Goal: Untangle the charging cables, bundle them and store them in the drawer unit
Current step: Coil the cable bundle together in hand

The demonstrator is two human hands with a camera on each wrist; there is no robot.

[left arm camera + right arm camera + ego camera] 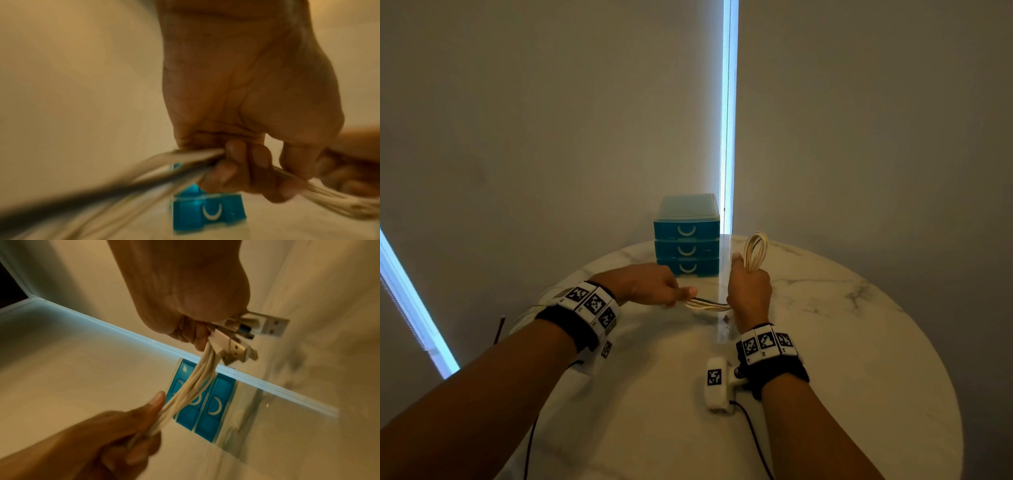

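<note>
Several white charging cables point(709, 304) stretch between my two hands above the marble table point(859, 342). My right hand point(750, 291) grips the bundle, whose loops point(755, 251) stick up above the fist; USB plugs point(242, 344) hang out under it. My left hand point(657, 286) pinches the same strands point(185, 158) a little to the left, and one dark cable point(102, 194) runs with them. The blue drawer unit point(687, 236) stands at the table's far edge, its three drawers closed, just behind my hands.
The round table's edge curves close on the left and right. More white cable point(530, 313) and a dark cable end point(500, 327) trail off the table's left side. Walls and bright window strips stand behind the drawer unit.
</note>
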